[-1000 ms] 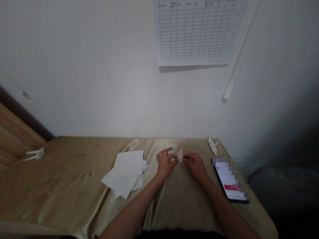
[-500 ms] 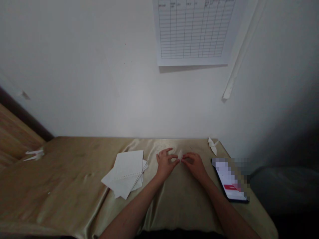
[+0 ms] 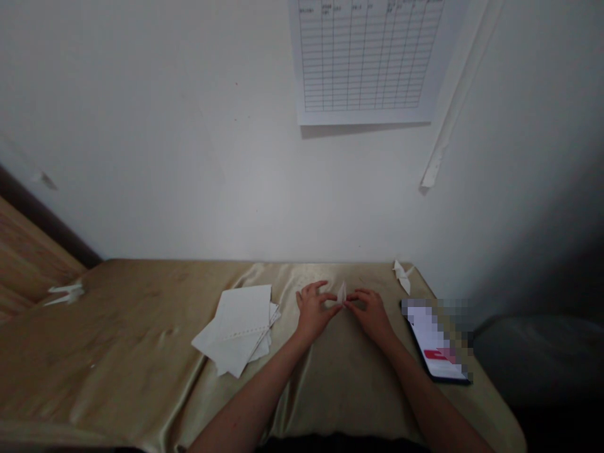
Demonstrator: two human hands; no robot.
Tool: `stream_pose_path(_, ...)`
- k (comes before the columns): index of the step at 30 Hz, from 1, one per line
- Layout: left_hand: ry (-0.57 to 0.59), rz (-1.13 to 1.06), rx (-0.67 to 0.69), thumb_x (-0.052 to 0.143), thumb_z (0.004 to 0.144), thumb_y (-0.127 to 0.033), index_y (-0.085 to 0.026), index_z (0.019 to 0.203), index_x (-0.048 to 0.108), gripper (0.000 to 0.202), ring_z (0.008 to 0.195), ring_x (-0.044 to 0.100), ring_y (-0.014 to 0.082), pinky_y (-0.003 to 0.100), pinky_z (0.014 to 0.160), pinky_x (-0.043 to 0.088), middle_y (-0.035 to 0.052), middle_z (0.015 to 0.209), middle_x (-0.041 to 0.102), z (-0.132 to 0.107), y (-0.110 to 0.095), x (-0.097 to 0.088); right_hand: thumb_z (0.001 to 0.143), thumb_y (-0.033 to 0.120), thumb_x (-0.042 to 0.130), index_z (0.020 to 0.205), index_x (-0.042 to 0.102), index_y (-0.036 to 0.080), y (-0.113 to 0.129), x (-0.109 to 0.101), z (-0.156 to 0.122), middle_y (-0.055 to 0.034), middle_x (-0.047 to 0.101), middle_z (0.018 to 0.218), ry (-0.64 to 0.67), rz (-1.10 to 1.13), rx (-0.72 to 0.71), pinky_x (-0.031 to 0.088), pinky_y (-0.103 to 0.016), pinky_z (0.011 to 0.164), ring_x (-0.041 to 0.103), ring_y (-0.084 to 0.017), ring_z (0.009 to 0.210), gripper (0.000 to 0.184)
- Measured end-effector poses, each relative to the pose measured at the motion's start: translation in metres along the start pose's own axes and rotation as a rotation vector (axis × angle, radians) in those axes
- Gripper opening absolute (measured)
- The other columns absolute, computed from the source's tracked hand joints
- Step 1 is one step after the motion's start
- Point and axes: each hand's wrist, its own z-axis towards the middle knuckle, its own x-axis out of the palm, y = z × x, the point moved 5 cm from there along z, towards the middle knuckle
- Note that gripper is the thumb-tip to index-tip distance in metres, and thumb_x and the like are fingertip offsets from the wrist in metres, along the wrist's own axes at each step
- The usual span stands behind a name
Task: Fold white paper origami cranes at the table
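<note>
A small folded white paper piece [image 3: 341, 292] stands upright between my two hands over the table's gold cloth [image 3: 330, 377]. My left hand [image 3: 313, 309] pinches its lower left edge with thumb and fingertips, the other fingers raised. My right hand [image 3: 371, 311] pinches its lower right side, fingers curled. The bottom of the paper is hidden by my fingertips.
A loose stack of white sheets [image 3: 240, 327] lies left of my hands. A phone [image 3: 436, 346] with a lit screen lies at the right. A finished paper crane [image 3: 403, 274] sits at the back right, another [image 3: 66, 292] at the far left. A grid chart [image 3: 368, 60] hangs on the wall.
My hands have drawn slightly closer together on the folded paper, which now stands a little higher. Nothing else has moved.
</note>
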Motion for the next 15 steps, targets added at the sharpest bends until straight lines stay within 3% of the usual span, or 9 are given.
stream_pose_path(9, 0.037, -0.009, -0.053, 0.079, 0.074, -0.026, -0.034, 0.086, 0.078, 0.014, 0.129, 0.042, 0.0289, 0.059, 0.115, 0.019, -0.0004, 0.135, 0.058, 0.0000, -0.0040, -0.0031, 0.078, 0.034, 0.066, 0.088, 0.075, 0.025, 0.0027, -0.0020, -0.0001, -0.0070, 0.072, 0.100, -0.017, 0.025, -0.024, 0.035, -0.048, 0.104, 0.058, -0.027, 0.109, 0.017)
stream_pose_path(15, 0.042, 0.004, -0.053, 0.077, 0.074, -0.024, -0.033, 0.084, 0.077, 0.013, 0.129, 0.043, 0.0296, 0.063, 0.114, 0.017, -0.0006, 0.134, 0.059, 0.0000, -0.0044, -0.0026, 0.073, 0.035, 0.067, 0.086, 0.064, 0.021, -0.0033, 0.0009, 0.0013, -0.0047, 0.071, 0.087, -0.049, 0.102, 0.017, 0.043, -0.043, 0.093, 0.063, -0.024, 0.091, 0.020)
